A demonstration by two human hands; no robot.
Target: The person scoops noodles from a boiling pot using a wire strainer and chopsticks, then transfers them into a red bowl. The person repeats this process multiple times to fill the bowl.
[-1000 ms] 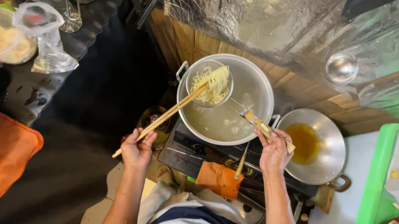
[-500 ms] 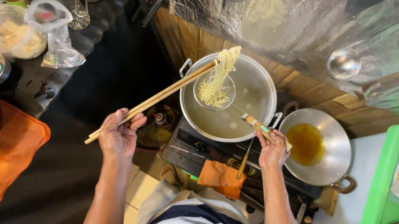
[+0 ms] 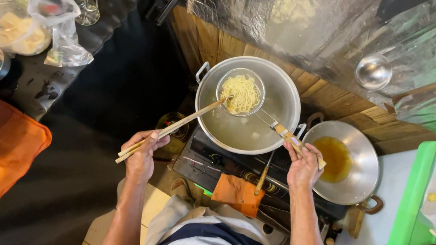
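Two hands: both busy over a stove, seen from the head camera.
Left hand (image 3: 141, 155): gripping long chopsticks (image 3: 170, 129), tips at the noodles (image 3: 240, 93).
Right hand (image 3: 303, 166): clasping the strainer (image 3: 241, 92) handle.
Strainer: holds noodles above the pot (image 3: 281, 99) of water.
Beside: pan (image 3: 358, 160) of oil.

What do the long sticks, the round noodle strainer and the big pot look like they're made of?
The long pale chopsticks in the left hand look like bare wood or bamboo: matte and tan. The round strainer, held by the right hand, seems fine wire mesh with a wooden handle. The big silver pot looks like dull aluminium or steel.
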